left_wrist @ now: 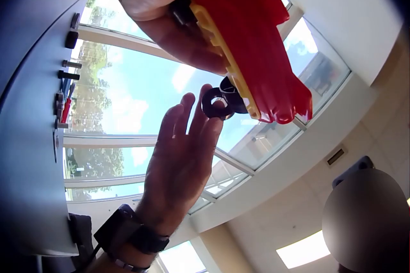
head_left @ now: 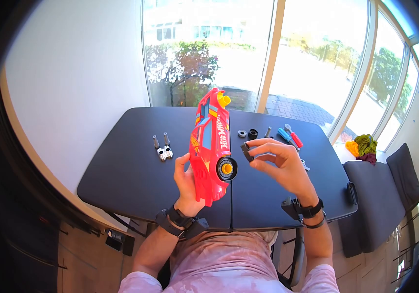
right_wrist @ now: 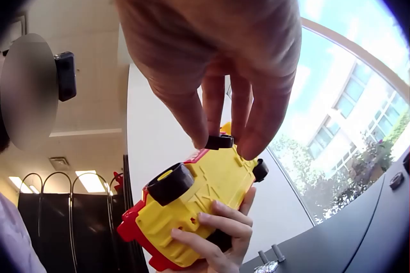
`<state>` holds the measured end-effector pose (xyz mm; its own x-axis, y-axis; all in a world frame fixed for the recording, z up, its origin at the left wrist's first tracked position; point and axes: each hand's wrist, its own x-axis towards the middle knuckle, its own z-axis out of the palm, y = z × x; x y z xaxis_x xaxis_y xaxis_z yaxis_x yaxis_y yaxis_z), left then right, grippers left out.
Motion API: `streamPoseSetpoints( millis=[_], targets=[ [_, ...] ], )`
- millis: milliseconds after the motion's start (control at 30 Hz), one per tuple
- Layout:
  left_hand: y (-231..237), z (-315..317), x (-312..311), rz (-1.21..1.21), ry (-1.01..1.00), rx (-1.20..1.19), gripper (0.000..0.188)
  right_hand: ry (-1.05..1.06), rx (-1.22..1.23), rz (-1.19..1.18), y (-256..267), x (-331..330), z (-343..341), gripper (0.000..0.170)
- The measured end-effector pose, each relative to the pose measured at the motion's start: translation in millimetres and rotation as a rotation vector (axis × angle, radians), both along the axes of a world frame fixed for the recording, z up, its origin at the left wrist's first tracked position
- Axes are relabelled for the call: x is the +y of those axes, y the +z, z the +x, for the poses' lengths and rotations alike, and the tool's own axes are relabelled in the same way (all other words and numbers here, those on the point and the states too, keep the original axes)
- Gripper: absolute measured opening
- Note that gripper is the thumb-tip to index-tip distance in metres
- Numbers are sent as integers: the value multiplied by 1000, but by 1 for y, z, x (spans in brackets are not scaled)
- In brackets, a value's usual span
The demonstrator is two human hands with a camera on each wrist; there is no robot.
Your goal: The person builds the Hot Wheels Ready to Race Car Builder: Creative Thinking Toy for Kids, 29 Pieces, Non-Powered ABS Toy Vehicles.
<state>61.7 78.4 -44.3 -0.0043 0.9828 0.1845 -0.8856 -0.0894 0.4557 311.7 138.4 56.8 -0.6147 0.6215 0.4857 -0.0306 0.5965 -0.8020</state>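
My left hand (head_left: pixel 187 188) holds up a red toy car (head_left: pixel 207 141) with "Hot Wheels" lettering, gripping it near its lower end above the table. The car's yellow underside (right_wrist: pixel 221 186) shows in the right wrist view, with left fingers spread across it. A black wheel (head_left: pixel 227 168) with a yellow centre sits at the car's lower end. At the upper end a yellow hub (head_left: pixel 224 101) is bare. Between thumb and fingertips, my right hand (head_left: pixel 287 163) pinches a black tire ring (head_left: pixel 247 152). The ring is close beside the car, to its right in the head view.
Left on the dark table (head_left: pixel 131 180) is a chrome engine-like piece (head_left: pixel 165 154) beside two grey bolts (head_left: pixel 161 140). Right of the car lie a grey ring (head_left: pixel 242 133), a black ring (head_left: pixel 253 133), and blue (head_left: pixel 286 136) and red (head_left: pixel 295 137) screwdrivers. A cushioned chair (head_left: pixel 375 200) stands at the right.
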Motion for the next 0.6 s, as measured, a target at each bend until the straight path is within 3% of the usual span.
streamPoseSetpoints(
  millis=[133,600],
  targets=[
    [11,6,-4,-28,20,-52,76,-55,-134,353,11,-22,1,26],
    [0,1,0,8,-30,-23,78,-58,-203,738,16,-46,-21,26]
  ],
)
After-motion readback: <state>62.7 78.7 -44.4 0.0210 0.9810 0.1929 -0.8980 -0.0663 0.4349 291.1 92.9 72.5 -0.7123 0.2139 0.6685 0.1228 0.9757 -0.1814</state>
